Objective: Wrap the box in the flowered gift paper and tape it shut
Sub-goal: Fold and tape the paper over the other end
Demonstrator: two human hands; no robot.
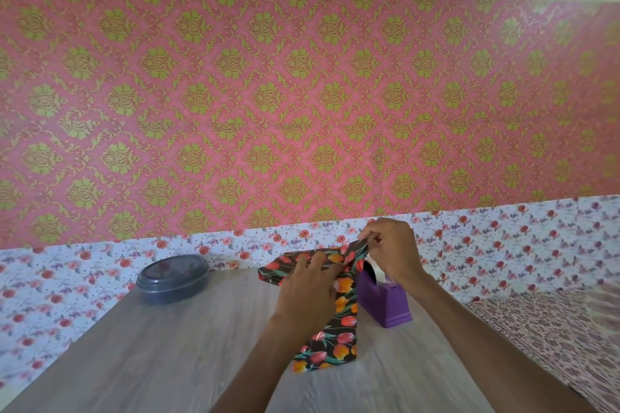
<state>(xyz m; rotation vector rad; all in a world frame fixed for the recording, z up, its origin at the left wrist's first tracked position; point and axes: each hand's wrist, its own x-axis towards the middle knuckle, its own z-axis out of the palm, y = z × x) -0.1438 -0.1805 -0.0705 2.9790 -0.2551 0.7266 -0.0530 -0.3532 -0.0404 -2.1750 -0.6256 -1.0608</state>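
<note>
The wrapped box [339, 329] is set on the tabletop [167, 345], long axis pointing away. The left hand [308, 292] is pressed flat on its far end; the paper flap [352, 250] there is pinched in the right grip [392, 251].

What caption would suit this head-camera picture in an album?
Left hand presses on the flowered paper while right hand pinches up one end, purple tape dispenser alongside.

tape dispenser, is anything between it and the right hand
Nothing visible does. The tape dispenser stands right beside the gift paper, close under the right hand, which is pinching a paper flap.
</note>
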